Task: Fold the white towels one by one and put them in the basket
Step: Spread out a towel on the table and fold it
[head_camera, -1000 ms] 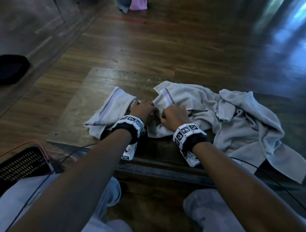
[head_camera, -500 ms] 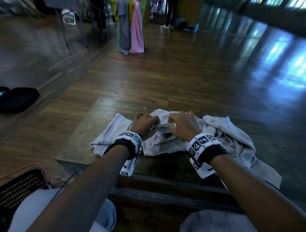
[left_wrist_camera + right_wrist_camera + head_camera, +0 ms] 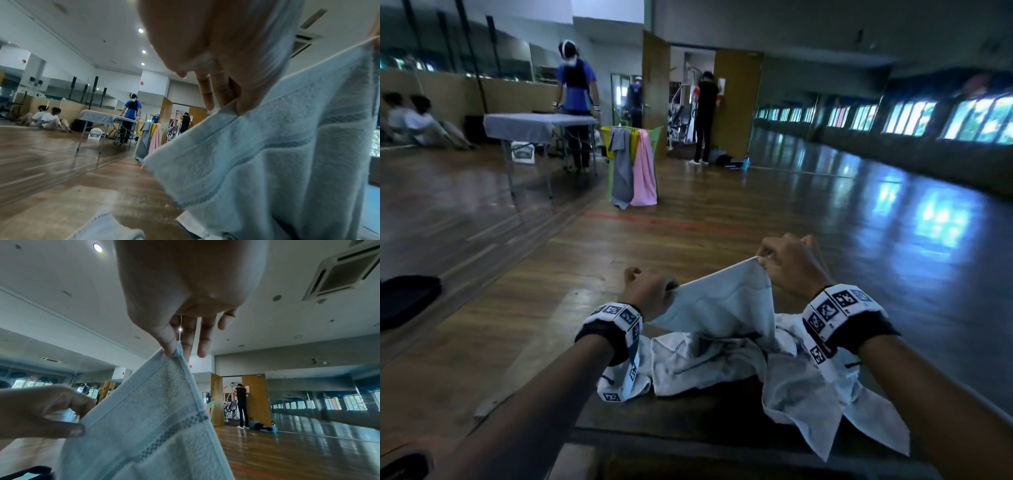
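No brand or readable writing shows on the towel (image 3: 726,301); faint lettering on the white heap (image 3: 709,359) beneath it is too small to make out, and the wrist bands carry only black-and-white square marker patterns.

The left hand (image 3: 645,298) pinches the towel's top hem between thumb and curled fingers, and the right hand (image 3: 791,263) pinches the hem's far corner, held higher — the edge runs taut and slanted between them. The right wrist view shows a woven checkered band (image 3: 174,430) across the cloth below the hem, and a loose thread hanging by the fingers. The lifted towel hangs over the heap, which lies on the low wooden bench (image 3: 544,342) toward its near right edge; one corner of cloth droops past the near edge. Another striped towel end (image 3: 107,227) lies near the left wrist.

At the lower left corner of the head view only a dark, blurred sliver shows; whether it is the basket cannot be told.

Beyond the bench, across the wooden floor (image 3: 722,212): a rack with grey and pink cloths (image 3: 633,171), a covered folding table (image 3: 534,125) with a person in blue standing behind it, two people sitting on the floor at far left, and another in black by an open door (image 3: 736,102). All are blurred.
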`<state>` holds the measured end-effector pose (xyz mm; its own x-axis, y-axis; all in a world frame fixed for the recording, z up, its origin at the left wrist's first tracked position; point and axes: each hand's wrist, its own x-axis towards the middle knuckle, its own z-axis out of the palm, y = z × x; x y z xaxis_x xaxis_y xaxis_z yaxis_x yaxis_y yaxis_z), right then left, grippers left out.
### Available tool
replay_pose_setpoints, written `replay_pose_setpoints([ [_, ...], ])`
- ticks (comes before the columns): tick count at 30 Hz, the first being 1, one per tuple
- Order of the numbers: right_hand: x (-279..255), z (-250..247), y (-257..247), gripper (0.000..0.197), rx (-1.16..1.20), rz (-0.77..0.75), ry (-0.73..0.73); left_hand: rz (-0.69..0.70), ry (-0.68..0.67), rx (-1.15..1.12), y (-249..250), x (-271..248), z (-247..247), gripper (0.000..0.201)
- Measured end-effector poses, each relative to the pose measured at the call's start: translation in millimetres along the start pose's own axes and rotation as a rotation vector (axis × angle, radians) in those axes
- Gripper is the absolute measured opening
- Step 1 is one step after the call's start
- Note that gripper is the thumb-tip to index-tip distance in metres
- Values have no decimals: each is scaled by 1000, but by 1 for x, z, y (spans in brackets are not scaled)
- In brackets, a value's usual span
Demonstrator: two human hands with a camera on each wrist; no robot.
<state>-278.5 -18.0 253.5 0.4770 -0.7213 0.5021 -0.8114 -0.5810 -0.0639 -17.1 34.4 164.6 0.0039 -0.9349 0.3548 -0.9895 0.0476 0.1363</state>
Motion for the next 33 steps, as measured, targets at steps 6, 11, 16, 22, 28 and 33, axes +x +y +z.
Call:
replay_pose_setpoints([
  [6, 5, -36, 23, 2, 41, 75, 113, -39, -76, 115, -8, -8, -17, 21],
  [11, 15, -53, 31, 4, 19, 105, 135, -62, -2, 181, -13, 2, -44, 24],
  [16, 36, -80, 39, 12, 94, 206, 257, 2, 326, 131, -16, 38, -112, 24],
  [22, 69, -136, 38, 9, 186, 127, 427, 42, 492, 15, -7, 71, -204, 14],
  [28, 85, -196, 31, 9, 171, 88, 484, 97, 535, 48, -1, 73, -280, 17],
  [33, 80, -238, 18, 15, 128, 34, 555, 136, 584, 52, -1, 62, -330, 7],
])
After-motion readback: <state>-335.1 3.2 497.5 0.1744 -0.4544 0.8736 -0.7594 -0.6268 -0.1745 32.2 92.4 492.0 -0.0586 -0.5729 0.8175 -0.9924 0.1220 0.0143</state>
